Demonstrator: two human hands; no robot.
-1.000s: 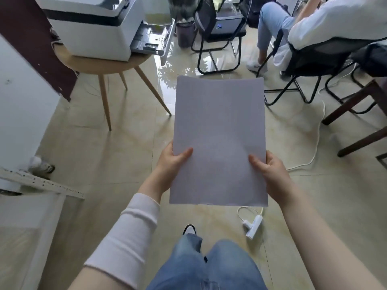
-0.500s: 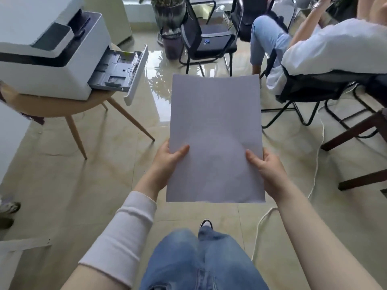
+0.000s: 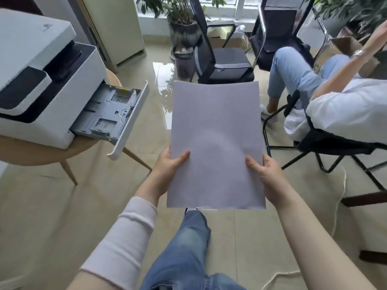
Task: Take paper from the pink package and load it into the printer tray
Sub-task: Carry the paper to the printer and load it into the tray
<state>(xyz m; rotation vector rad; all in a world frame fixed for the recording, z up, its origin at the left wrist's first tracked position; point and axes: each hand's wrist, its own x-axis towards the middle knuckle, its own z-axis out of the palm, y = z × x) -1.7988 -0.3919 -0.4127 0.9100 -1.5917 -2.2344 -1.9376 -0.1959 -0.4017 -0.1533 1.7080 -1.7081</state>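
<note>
Now paper [image 3: 216, 130] held mid-air, right of open tray [image 3: 109, 114]; left hand [image 3: 167, 166] and right hand [image 3: 267, 174] fingers clamped on side edges. Far end sags: could snag tray rim, buckle. Stack thickness unclear.

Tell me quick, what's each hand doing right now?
Left hand: closed on the paper, thumb on top at its left edge.
Right hand: closed on the same paper, at its right edge.

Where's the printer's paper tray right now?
The paper tray is at the left of the head view, pulled out of the white printer on the round wooden table, empty, and left of the paper held in both hands.
</note>
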